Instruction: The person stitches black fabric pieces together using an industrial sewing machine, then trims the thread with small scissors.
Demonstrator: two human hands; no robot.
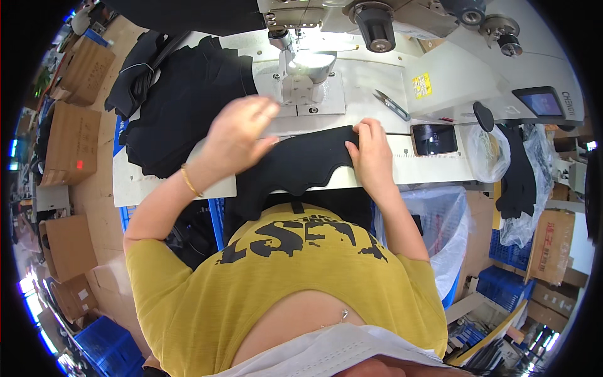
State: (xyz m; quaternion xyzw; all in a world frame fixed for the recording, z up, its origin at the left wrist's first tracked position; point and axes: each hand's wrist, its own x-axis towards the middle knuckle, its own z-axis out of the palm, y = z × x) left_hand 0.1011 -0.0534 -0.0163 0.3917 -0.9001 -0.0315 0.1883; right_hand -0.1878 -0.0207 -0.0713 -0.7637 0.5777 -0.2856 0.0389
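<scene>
The right hand [372,157] is down on the near edge of the white surface [433,168], fingers curled over and thumb tucked under, pinching the right end of a black, wavy-edged piece of fabric [295,166]. That piece lies across the near edge in front of the sewing machine's needle area [304,78], its scalloped lower side hanging off the surface toward the person's yellow shirt [282,283].

The left hand [242,135] is over the left part of the same fabric, fingers loosely spread and half open, palm facing down. The fingertips point toward the metal plate under the needle; whether it actually grips the cloth or only rests on it, I cannot tell. A thin gold bracelet [188,181] sits on that wrist.

Toward the far left corner of the surface there is a heap of more black fabric pieces [182,107], well apart from the right hand and just beyond the left one. Small grey thread snips [391,104] lie to the right of the needle plate, and a dark phone [434,139] lies flat near the right edge, just beside the right hand's side of the cloth.
</scene>
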